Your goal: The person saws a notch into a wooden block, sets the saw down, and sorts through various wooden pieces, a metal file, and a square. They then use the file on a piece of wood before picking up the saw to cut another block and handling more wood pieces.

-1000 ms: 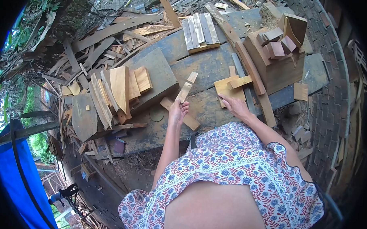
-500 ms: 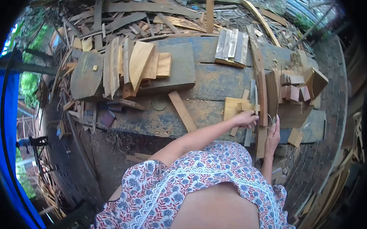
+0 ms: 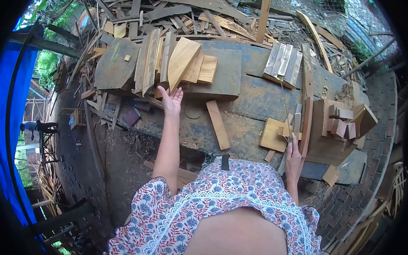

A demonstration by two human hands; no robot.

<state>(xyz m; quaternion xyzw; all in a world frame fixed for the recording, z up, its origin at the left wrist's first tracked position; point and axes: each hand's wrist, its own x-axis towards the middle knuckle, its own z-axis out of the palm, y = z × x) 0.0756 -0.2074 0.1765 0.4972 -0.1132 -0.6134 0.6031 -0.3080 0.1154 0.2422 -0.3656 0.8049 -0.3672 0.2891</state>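
My left hand (image 3: 171, 101) is open with its fingers spread, just below the pointed lower end of a curved wooden piece (image 3: 183, 61). Whether the fingertips touch the wood is unclear. That piece leans among upright boards (image 3: 148, 62) on a dark wooden block (image 3: 224, 72). On the right, my right hand (image 3: 294, 155) is closed around the lower end of a long, thin tool (image 3: 286, 110), seen nearly edge-on. Beside this hand lie a square yellowish board (image 3: 274, 135) and a narrow grey strip (image 3: 297, 119).
Small blocks (image 3: 341, 128) sit on a large wooden block (image 3: 324, 147) at the right. A loose plank (image 3: 218, 125) lies mid-bench, and bundled strips (image 3: 282, 63) stand behind. Scrap wood (image 3: 181, 12) is piled beyond the workbench (image 3: 252, 100). A person (image 3: 38, 126) is at far left.
My left hand has moved left from beside my right hand to the curved piece, and its fingers have spread. The thin tool has shifted from the large block toward the yellowish board. The view has shifted.
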